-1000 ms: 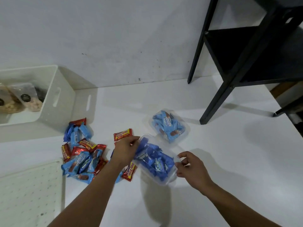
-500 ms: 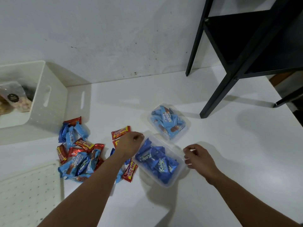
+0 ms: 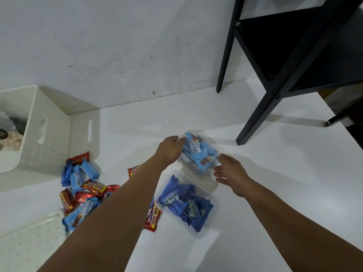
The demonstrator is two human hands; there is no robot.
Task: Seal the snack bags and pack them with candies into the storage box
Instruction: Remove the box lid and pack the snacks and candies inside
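On the white table (image 3: 275, 193), both hands close in on the far clear bag (image 3: 202, 154) of light-blue candies. The left hand (image 3: 170, 149) curls its fingers onto the bag's left edge, gripping it; the right hand (image 3: 230, 171) sits at the bag's right corner, fingers loosely spread, thumb and forefinger touching or just short of the plastic — I cannot tell which.

The likely trouble is a lift with the mouth unsealed: held firmly by one edge only, the slack bag could tip and spill its wrappers. The left forearm also passes right over the loose candies (image 3: 84, 189), so a careless sweep could scatter them.

The near clear bag (image 3: 186, 207) holds dark-blue packets and lies just in front of the far one, untouched. The white storage box (image 3: 51, 130) stands well to the left by the wall, with a snack bag (image 3: 8, 134) partly visible inside. A perforated white lid (image 3: 29, 244) lies at the near left.
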